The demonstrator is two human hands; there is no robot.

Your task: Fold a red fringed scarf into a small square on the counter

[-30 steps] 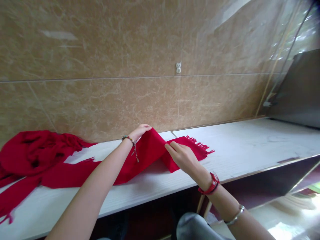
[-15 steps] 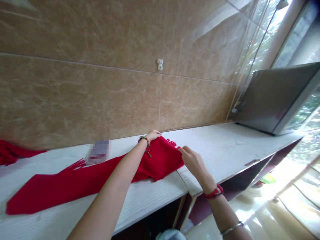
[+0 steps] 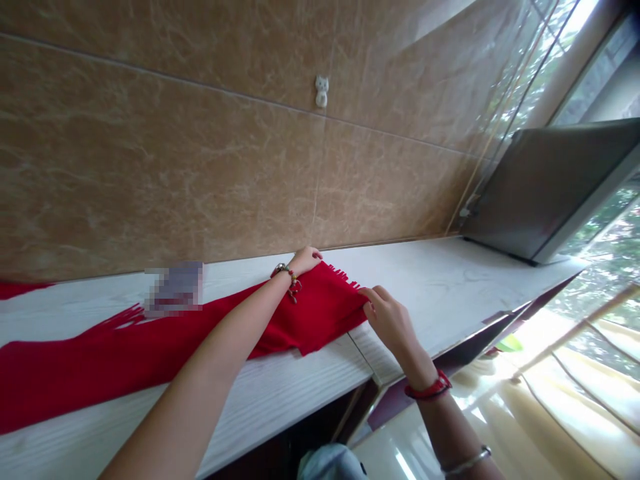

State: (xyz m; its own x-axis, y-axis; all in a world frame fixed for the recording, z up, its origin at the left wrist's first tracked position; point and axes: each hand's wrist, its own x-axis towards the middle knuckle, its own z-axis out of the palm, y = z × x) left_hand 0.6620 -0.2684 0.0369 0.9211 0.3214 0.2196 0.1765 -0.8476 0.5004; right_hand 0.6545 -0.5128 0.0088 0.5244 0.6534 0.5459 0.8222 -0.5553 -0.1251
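A long red scarf (image 3: 320,313) with fringed ends lies along the white countertop (image 3: 420,287). Its right end is folded wide, with short fringe along the upper right edge. My left hand (image 3: 305,261), a beaded bracelet at its wrist, pinches the scarf's far corner near the wall. At the near right corner, my right hand (image 3: 387,317) grips the cloth between thumb and fingers; a red band circles that wrist. Another fringe spreads out at the left, beside a pixelated box-like item (image 3: 176,288).
More red cloth (image 3: 23,289) lies at the far left. Behind the counter rises a brown tiled wall (image 3: 200,167) with a small white cat figure (image 3: 321,91). A dark grey appliance (image 3: 545,187) stands at the right end, near windows.
The view has shifted, so the scarf's left end is now cut off by the frame. Both hands keep their hold on the scarf's right end, nearly in place.
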